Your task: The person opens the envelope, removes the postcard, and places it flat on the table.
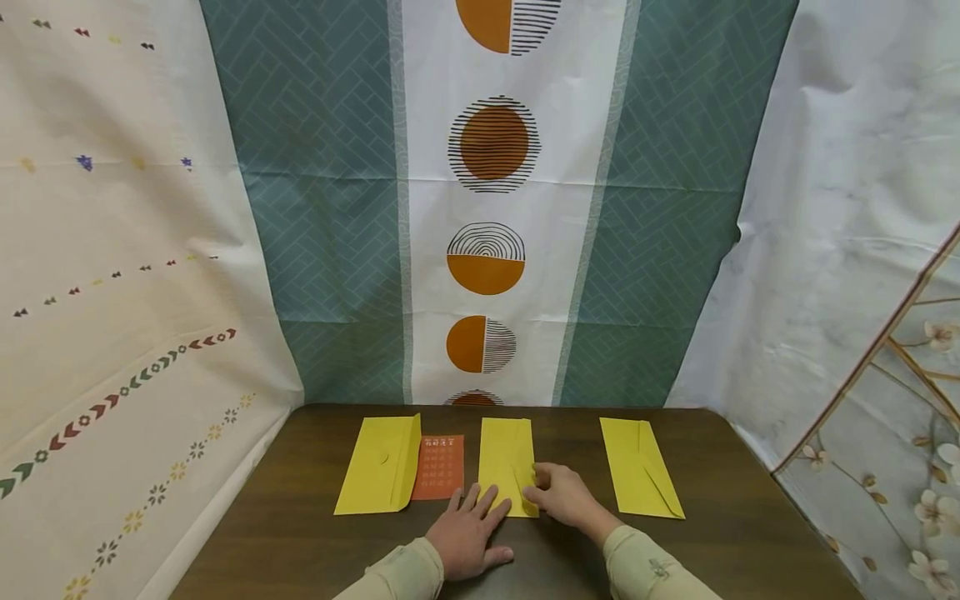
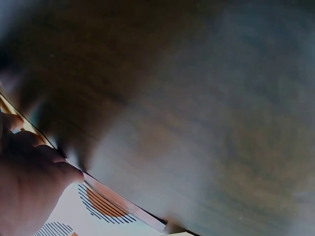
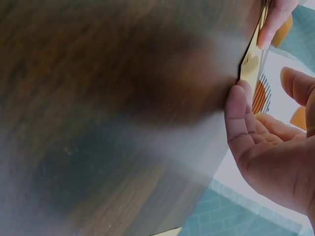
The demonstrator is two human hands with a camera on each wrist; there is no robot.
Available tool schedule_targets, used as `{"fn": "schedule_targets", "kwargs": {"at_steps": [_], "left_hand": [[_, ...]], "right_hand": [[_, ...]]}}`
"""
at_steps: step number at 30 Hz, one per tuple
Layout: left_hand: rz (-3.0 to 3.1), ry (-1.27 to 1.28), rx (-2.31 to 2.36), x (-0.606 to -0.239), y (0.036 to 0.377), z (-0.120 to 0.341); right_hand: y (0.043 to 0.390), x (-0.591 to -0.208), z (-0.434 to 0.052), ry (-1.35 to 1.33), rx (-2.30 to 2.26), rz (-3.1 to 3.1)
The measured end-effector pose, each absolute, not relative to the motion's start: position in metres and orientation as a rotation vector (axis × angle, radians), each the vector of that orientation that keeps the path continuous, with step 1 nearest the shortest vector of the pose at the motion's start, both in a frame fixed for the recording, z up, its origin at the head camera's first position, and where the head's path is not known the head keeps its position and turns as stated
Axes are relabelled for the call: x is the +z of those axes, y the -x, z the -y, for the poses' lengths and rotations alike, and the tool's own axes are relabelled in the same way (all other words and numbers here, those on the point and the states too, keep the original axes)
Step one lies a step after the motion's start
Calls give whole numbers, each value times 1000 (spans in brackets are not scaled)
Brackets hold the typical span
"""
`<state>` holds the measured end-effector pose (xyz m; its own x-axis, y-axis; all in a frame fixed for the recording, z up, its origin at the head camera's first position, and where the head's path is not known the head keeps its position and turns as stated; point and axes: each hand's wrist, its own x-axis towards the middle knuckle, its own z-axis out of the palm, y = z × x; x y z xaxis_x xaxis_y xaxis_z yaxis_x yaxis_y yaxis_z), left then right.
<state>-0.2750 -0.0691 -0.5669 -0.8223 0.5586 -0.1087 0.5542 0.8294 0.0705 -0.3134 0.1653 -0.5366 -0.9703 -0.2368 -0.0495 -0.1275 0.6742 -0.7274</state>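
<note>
While both hands meet at the near end of the middle yellow envelope (image 1: 509,467), the left hand (image 1: 468,533) lies flat on the dark wooden tabletop (image 1: 300,533) with its fingers spread, the fingertips resting on the envelope's near left corner. The right hand (image 1: 562,497) sits just to the right of it, fingers curled at the envelope's near right edge; it appears to pinch the flap corner there, though the head view is too small and the wrist views too blurred to be sure. Just beyond the left hand lies an orange card (image 1: 439,467), half tucked under an open yellow envelope (image 1: 381,465) farther left. Well apart to the right of the right hand lies a third yellow envelope (image 1: 640,467). Patterned cloth backdrops (image 1: 495,200) hang beyond the hands.
</note>
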Motion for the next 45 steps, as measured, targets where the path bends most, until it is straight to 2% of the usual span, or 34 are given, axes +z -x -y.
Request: {"fn": "schedule_targets", "kwargs": {"at_steps": [9, 21, 32, 45], "left_hand": [[-2902, -912, 34, -566, 273, 65], [-2892, -916, -51, -566, 276, 61], [-2872, -884, -37, -566, 276, 61], [-2861, -859, -36, -551, 270, 63]], "right_hand": [[317, -542, -161, 299, -1094, -2839], [307, -553, -140, 377, -565, -3200], [304, -551, -136, 357, -300, -3265], [305, -542, -146, 275, -290, -3248]]}}
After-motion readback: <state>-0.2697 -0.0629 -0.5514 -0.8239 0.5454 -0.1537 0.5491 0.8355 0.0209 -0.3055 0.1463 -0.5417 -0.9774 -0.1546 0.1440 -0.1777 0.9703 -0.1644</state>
